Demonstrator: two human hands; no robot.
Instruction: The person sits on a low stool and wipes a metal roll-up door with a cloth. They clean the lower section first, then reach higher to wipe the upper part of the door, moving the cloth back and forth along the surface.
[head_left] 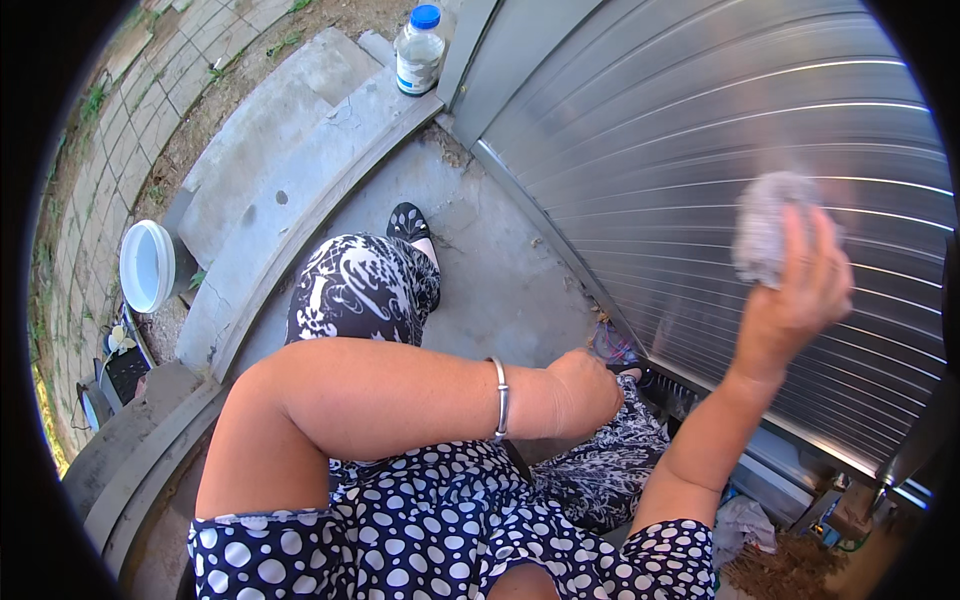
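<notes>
My right hand (808, 275) presses a greyish, fluffy cleaning cloth (765, 228) against the ribbed metal door (650, 150) on the right. The fingers are closed over the cloth, and hand and cloth are slightly blurred. My left arm, with a silver bangle (500, 400) at the wrist, reaches across my body. Over my patterned trouser leg, my left hand (588, 392) is curled closed. Its fingertips face away, so anything inside them is hidden.
A clear bottle with a blue cap (420, 50) stands on the concrete ledge (330, 150) by the door frame. Left of the ledge is a white bucket (148, 268). A crumpled light cloth (748, 525) and brown fibrous material (785, 572) lie at lower right.
</notes>
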